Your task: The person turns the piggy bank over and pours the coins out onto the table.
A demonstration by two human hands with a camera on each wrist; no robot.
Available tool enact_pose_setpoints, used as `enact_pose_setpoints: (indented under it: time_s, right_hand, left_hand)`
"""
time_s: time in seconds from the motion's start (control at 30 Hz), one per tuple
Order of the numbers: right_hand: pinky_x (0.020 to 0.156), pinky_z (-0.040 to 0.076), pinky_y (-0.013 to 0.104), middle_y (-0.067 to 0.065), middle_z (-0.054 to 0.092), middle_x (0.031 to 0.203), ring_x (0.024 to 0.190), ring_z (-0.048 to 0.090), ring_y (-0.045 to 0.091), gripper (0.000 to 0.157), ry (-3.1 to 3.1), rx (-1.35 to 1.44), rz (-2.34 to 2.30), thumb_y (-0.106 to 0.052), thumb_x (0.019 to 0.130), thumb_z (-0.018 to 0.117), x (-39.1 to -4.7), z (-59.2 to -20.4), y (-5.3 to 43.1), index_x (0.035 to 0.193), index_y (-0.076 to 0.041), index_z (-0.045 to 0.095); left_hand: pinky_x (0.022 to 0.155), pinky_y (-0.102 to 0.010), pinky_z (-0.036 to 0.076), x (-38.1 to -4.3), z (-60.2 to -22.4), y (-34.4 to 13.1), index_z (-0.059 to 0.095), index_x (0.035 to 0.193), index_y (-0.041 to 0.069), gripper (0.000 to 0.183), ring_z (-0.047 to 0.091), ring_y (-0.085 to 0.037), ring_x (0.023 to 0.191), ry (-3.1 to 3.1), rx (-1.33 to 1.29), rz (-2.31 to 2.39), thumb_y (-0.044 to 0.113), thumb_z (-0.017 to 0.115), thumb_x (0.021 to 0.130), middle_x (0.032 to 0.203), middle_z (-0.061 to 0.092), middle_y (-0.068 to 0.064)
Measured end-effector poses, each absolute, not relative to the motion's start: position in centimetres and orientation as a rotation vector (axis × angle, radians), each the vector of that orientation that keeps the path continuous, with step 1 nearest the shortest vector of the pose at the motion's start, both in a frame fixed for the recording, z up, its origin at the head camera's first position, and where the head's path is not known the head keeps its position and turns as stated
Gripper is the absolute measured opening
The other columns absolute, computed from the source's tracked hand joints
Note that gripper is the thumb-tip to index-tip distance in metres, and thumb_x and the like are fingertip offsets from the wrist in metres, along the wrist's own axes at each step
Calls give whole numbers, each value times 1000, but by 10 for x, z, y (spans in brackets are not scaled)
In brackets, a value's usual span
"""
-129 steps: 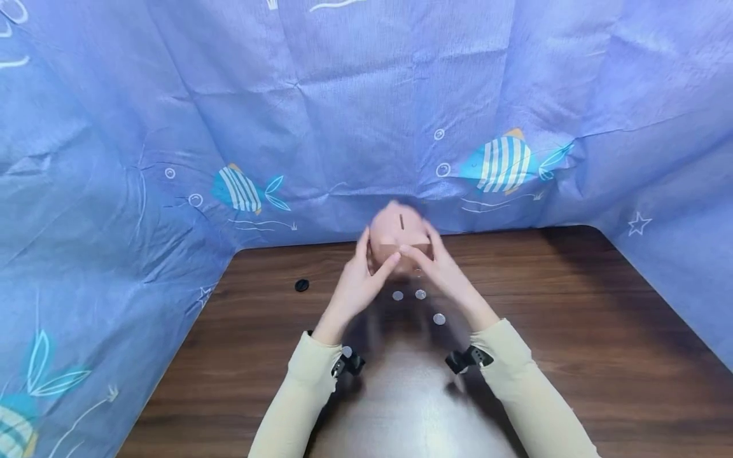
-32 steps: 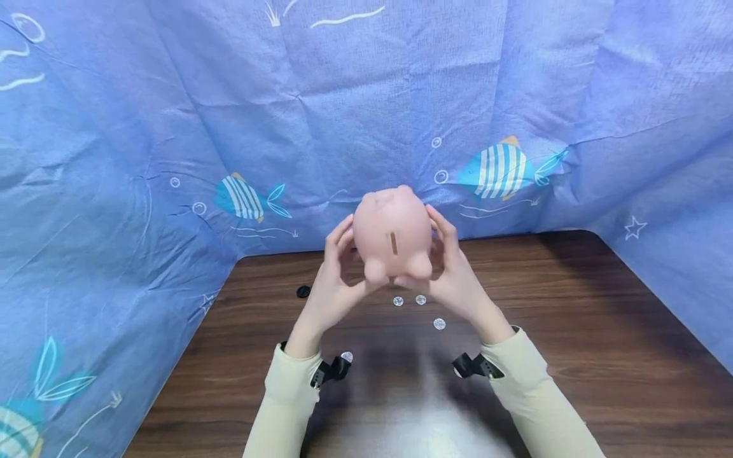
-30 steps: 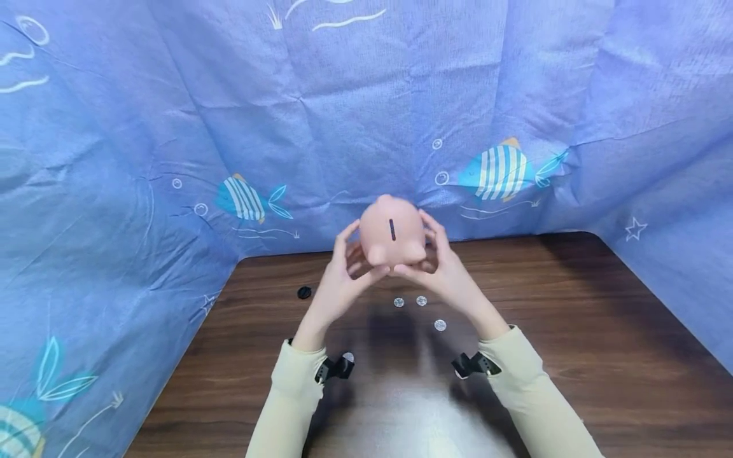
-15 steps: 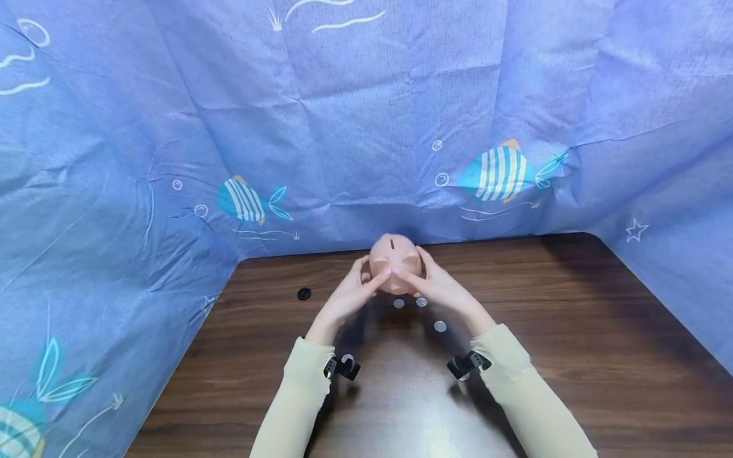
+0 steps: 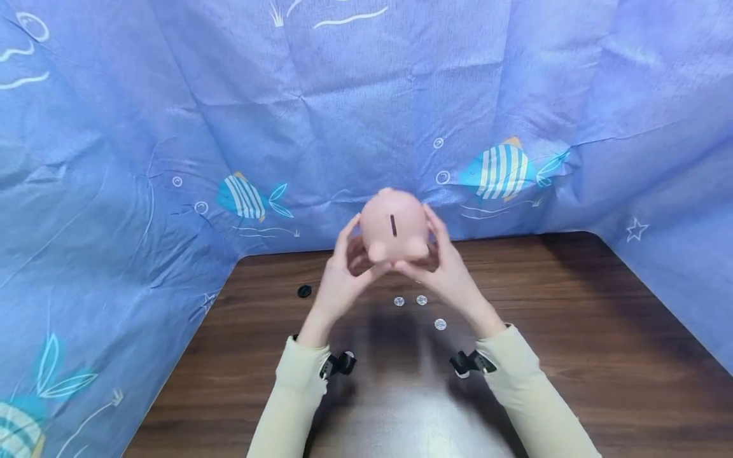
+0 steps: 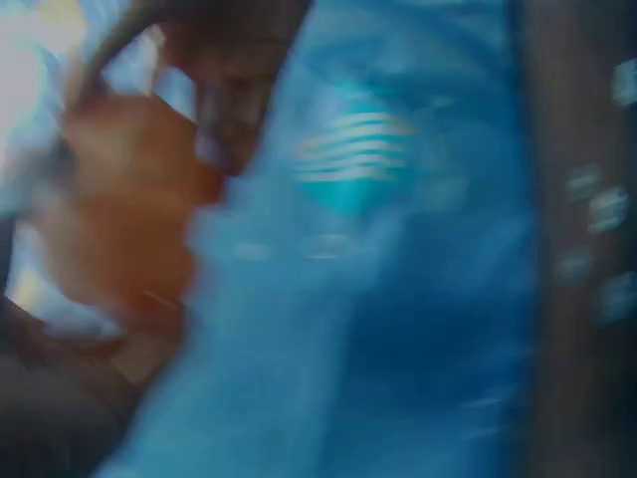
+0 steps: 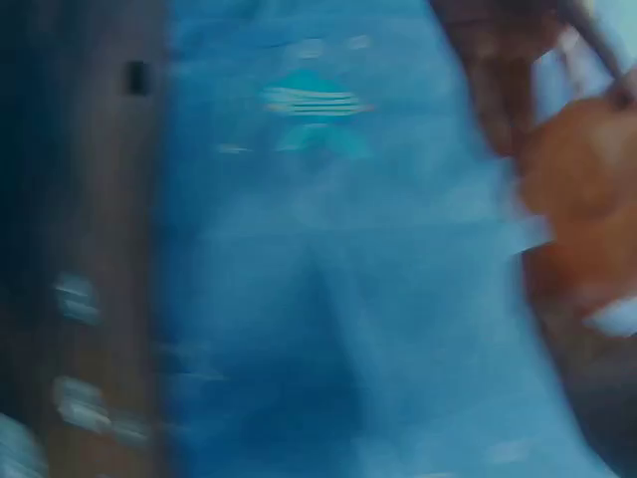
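A pink piggy bank [image 5: 403, 207] is held up over the far part of the table, its dark coin slot and two rounded ears turned toward me. My left hand [image 5: 335, 283] grips its left side, with the thumb at the near underside. On the other side my right hand [image 5: 455, 283] mirrors that grip, the two thumbs almost meeting. Both wrist views are blurred; the piggy bank [image 6: 124, 209] is at the left edge of the left wrist view, and in the right wrist view the piggy bank [image 7: 587, 189] is cut off by the right edge.
Several silver coins lie on the brown wooden table [image 5: 572, 331], among them a coin [image 5: 439, 324] right of centre and a coin [image 5: 399, 301] below the hands. A black round cap [image 5: 304, 291] lies to the left. Blue fish-print cloth [image 5: 366, 127] hangs behind and at the sides.
Both hands lowered the piggy bank toward the table half a second ago and have raised it again, tilting its slot more toward me. The coins and black cap have stayed put.
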State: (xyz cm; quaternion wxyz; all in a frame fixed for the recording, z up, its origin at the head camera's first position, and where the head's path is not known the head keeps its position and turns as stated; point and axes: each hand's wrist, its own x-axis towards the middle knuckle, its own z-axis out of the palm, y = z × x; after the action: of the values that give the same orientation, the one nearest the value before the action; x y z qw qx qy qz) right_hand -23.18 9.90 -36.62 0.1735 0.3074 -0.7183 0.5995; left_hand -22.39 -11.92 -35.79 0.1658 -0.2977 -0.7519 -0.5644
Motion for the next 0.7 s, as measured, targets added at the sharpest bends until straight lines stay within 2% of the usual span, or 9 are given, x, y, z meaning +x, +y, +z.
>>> enact_pose_setpoints:
  time_s: [0.07,0.13,0.23,0.33,0.43,0.53,0.57,0.7]
  right_hand:
    - [83,56,29,21,45,148,104,63,21,91,-2308,645,1878,-38,95,71,-249,-385,97,163,-19,14]
    - [78,58,35,28,51,139,87,65,21,87,-2531,466,1978,-36,100,64,-261,-403,96,162,-10,10]
    - [77,59,43,35,53,130,76,66,25,89,-2708,361,2006,-36,102,60,-270,-419,97,159,3,4]
    - [83,57,47,34,49,136,83,68,29,93,-2709,333,1999,-39,100,60,-273,-421,97,159,2,2]
    - [87,55,51,34,45,142,90,67,36,95,-2695,343,2011,-42,100,60,-274,-416,96,160,0,0]
    - [89,54,52,33,42,147,95,66,40,96,-2702,358,1958,-44,100,60,-268,-407,94,160,-2,-1]
    - [92,53,52,33,40,149,102,65,41,96,-2686,389,1897,-45,100,60,-265,-402,93,161,-2,-1]
    - [98,52,45,18,40,155,118,61,33,97,-2310,562,1764,-46,93,71,-229,-367,88,163,-19,10]
  left_hand:
    - [93,-36,55,-243,-382,-115,30,157,12,82,63,-24,113,-2370,-599,-1780,43,71,94,135,60,-15]
    - [90,-36,56,-256,-404,-112,31,155,5,80,65,-24,107,-2588,-410,-1850,49,65,97,130,62,-17]
    - [90,-42,55,-264,-423,-110,28,153,-5,82,65,-30,103,-2740,-323,-1886,49,59,100,126,62,-22]
    - [95,-48,52,-265,-423,-110,26,154,-4,82,64,-38,107,-2706,-291,-1926,46,60,100,125,63,-23]
    - [97,-50,51,-265,-417,-110,23,155,-4,81,63,-43,109,-2682,-288,-1942,44,60,101,125,62,-25]
    - [95,-49,53,-264,-409,-112,21,155,-5,77,63,-40,109,-2690,-332,-1906,38,57,103,126,61,-26]
    - [96,-48,52,-261,-403,-112,21,156,-3,76,64,-38,111,-2663,-365,-1876,37,58,103,128,62,-25]
    - [96,-41,53,-231,-369,-117,23,160,8,81,65,-27,112,-2340,-646,-1555,43,64,99,131,63,-17]
